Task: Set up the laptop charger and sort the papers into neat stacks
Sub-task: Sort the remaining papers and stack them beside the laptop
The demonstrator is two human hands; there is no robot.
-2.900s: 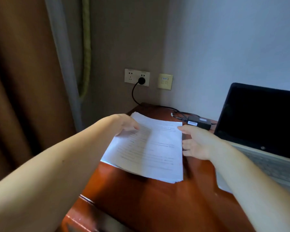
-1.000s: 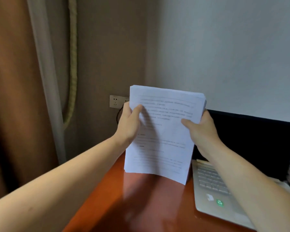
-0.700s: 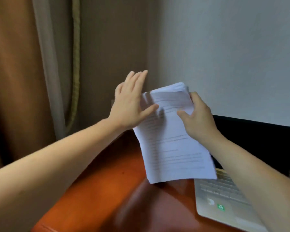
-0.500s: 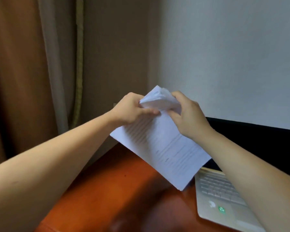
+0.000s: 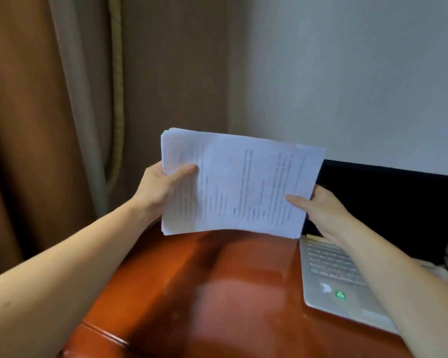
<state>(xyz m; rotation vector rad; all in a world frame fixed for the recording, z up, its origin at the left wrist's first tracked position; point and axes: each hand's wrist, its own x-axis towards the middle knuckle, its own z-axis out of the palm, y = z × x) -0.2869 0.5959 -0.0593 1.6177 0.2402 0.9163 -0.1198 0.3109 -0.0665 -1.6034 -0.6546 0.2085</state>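
Note:
A stack of white printed papers [image 5: 238, 184] is held upright in landscape, its long lower edge just above the red-brown desk [image 5: 217, 293]. My left hand [image 5: 163, 189] grips the stack's left edge with the thumb on the front. My right hand [image 5: 318, 210] holds the right edge, thumb on the front and fingers behind. One sheet sticks out a little at the upper right corner. The open laptop [image 5: 331, 270] stands at the right with a dark screen. The charger and the wall socket are hidden behind the papers.
A brown curtain [image 5: 31, 125] with a pale edge and a hanging cord [image 5: 117, 99] fills the left. A brown wall panel and a white wall [image 5: 347, 73] stand behind the desk. The desk's front left corner [image 5: 88, 329] shows at the bottom.
The papers were lifted off the desk, held upright in portrait, then turned through a bent, tilted position. They now stand in landscape, gripped at both short edges.

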